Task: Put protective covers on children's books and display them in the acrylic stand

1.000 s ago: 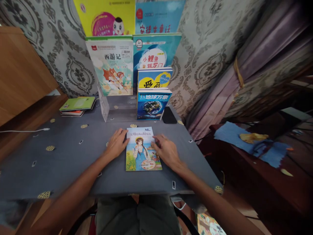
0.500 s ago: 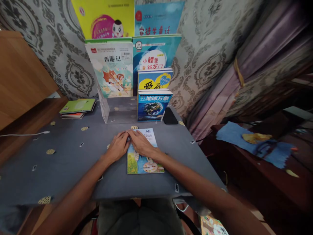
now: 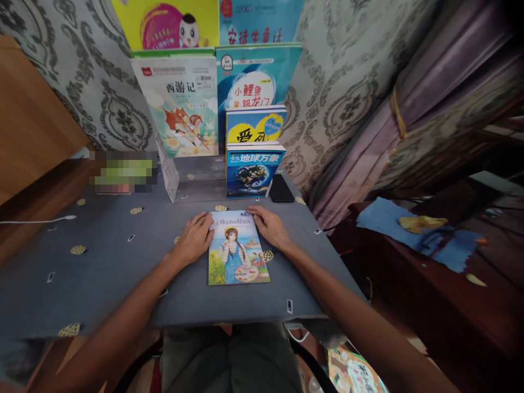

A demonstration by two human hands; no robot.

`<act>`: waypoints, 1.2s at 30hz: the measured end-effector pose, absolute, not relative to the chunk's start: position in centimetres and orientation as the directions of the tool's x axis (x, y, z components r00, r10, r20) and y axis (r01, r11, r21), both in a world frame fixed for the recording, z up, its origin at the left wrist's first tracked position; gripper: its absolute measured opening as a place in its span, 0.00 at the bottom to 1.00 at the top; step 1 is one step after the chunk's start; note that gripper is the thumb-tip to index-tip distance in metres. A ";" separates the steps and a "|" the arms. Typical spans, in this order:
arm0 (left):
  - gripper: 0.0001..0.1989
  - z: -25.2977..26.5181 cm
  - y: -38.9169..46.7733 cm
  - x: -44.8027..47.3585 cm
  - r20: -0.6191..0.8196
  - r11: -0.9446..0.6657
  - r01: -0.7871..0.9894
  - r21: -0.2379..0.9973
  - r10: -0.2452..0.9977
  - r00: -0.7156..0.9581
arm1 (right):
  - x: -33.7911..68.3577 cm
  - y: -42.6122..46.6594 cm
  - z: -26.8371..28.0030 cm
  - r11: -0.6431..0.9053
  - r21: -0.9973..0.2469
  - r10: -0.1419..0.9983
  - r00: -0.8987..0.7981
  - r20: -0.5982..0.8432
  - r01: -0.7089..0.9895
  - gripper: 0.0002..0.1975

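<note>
A thin picture book [image 3: 238,254] with a girl in blue overalls on its cover lies flat on the cloth-covered table. My left hand [image 3: 195,238] rests palm down at the book's upper left edge, its fingertips by the border. On the other side, my right hand [image 3: 270,226] lies with fingers stretched toward the upper right corner, the fingertips at the edge. Neither hand is wrapped round the book. The cover shows almost whole between them.
Behind the book, a clear acrylic rack [image 3: 168,174] holds several upright children's books [image 3: 184,109]. A black phone [image 3: 282,189] lies right of it. A blurred green stack [image 3: 123,172] and white cable [image 3: 41,220] are at left. A blue cloth [image 3: 380,218] lies at right.
My right hand has moved off the cover to the right edge of the book, uncovering the title and picture. My left hand stays at the left edge. The view has shifted slightly.
</note>
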State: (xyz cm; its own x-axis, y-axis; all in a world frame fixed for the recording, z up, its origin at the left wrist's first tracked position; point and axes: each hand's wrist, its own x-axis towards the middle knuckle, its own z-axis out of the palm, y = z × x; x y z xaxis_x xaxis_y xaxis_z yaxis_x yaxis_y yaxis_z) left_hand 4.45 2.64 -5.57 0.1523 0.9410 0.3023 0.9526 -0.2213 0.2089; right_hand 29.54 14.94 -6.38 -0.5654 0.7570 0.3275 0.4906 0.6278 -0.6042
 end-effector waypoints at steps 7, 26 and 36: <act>0.21 -4.2 4.7 6.2 0.174 -0.336 0.934 0.118 0.933 0.314 | 29.6 15.4 -6.6 0.609 -0.659 0.761 -0.562 0.326 0.442 0.20; 0.20 -3.0 -0.9 12.5 -0.014 -0.699 0.676 0.235 0.692 0.721 | 29.7 14.7 -6.7 0.639 -0.635 0.728 -0.606 0.319 0.433 0.20; 0.24 -3.4 -1.9 11.4 0.083 -0.632 0.742 0.222 0.771 0.631 | 29.7 14.4 -6.6 0.670 -0.576 0.713 -0.621 0.326 0.467 0.19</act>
State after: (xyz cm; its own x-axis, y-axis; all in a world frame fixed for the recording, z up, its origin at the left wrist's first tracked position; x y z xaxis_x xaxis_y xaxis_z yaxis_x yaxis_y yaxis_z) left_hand 11.41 -1.88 -3.37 0.6315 0.7710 0.0830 0.7424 -0.6320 0.2225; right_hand 29.70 14.41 -6.56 -0.6210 0.7129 0.3258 0.4674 0.6705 -0.5762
